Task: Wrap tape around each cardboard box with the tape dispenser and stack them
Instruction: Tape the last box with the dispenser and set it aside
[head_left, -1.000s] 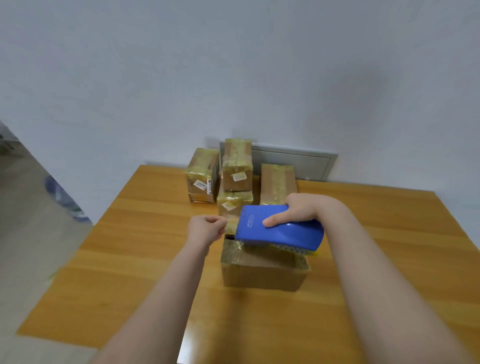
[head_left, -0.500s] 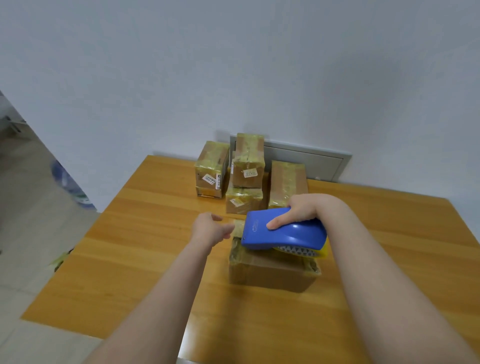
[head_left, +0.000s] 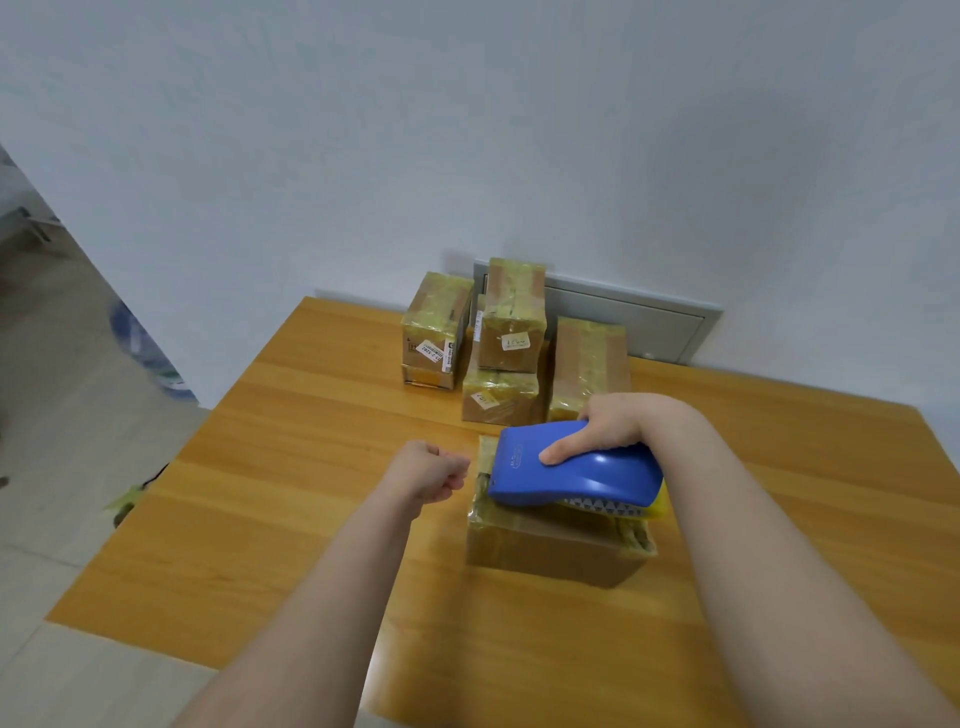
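A cardboard box with yellowish tape on its top edges lies on the wooden table in front of me. My right hand grips the blue tape dispenser, which rests flat on top of that box. My left hand is curled into a fist just left of the box, a small gap away from it, with nothing visible in it. Several taped boxes stand at the table's far edge: one on the left, a stacked pair, and one on the right.
A grey metal panel is set in the wall behind the boxes. A blue water bottle stands on the floor to the left, beyond the table's left edge. Bare tabletop stretches to the left and right of the near box.
The dispenser has slid slightly to the right along the box top under my right hand. My left fist has stayed beside the box's left end. The view has shifted a little.
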